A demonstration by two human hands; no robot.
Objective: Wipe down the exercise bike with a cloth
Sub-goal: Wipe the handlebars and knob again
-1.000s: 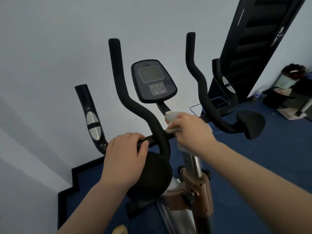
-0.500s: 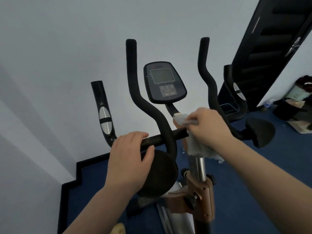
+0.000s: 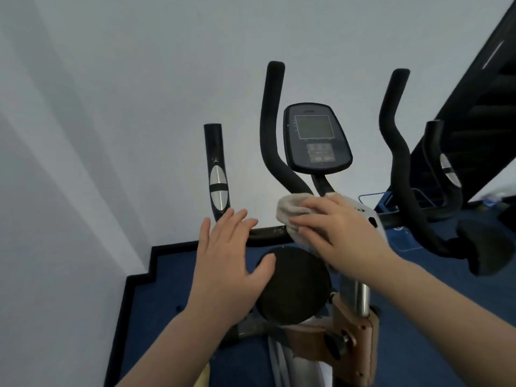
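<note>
The exercise bike's black handlebars [image 3: 272,141] rise in front of me, with a grey console [image 3: 317,138] between the two tall foam grips. My right hand [image 3: 339,229] presses a pale cloth [image 3: 293,209] onto the horizontal crossbar [image 3: 268,233], at the base of the left tall grip. My left hand [image 3: 231,258] hovers just above the crossbar's left part with fingers spread, holding nothing. A round black pad [image 3: 293,286] sits below the bar. The bronze stem clamp [image 3: 351,339] is at the bottom.
A white wall stands close behind the bike. Blue carpet [image 3: 167,289] with a black skirting edge covers the floor. A dark door [image 3: 480,107] leans in at the right, with clutter on the floor beside it.
My left hand has let go of the crossbar and opened above it. My right hand has slid the cloth leftward along the bar to the base of the left tall grip.
</note>
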